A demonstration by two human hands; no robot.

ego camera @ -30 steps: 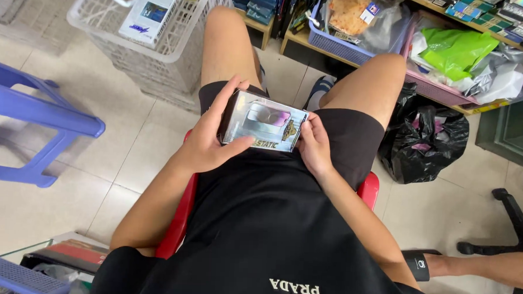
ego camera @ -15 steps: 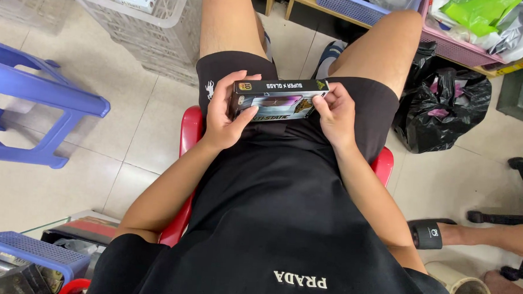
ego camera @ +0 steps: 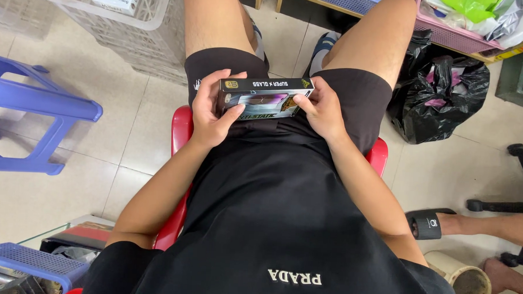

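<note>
The left hand [ego camera: 210, 113] and the right hand [ego camera: 321, 108] are both clamping a small flat box [ego camera: 264, 96] between them, one at each short end, and are holding it just above the lap of the person's black shorts [ego camera: 356, 98]. The box is lying lengthwise from hand to hand, tilted so that its narrow black edge with pale lettering is facing up and its wider glossy face, printed in grey, purple and yellow tones, is turning toward the wearer. The left thumb is pressing on the near face while the fingers are wrapping over the far edge; the right fingers are curling round the other end. Beneath the forearms a red chair [ego camera: 181, 132] is showing on either side of the body. Out to the left of the left hand a blue plastic stool [ego camera: 37, 98] is standing on the tiled floor [ego camera: 69, 175]. Beyond the left hand a white mesh basket [ego camera: 143, 38] is sitting, and beyond the right hand a black plastic bag [ego camera: 443, 95] is slumping near a shelf.
</note>
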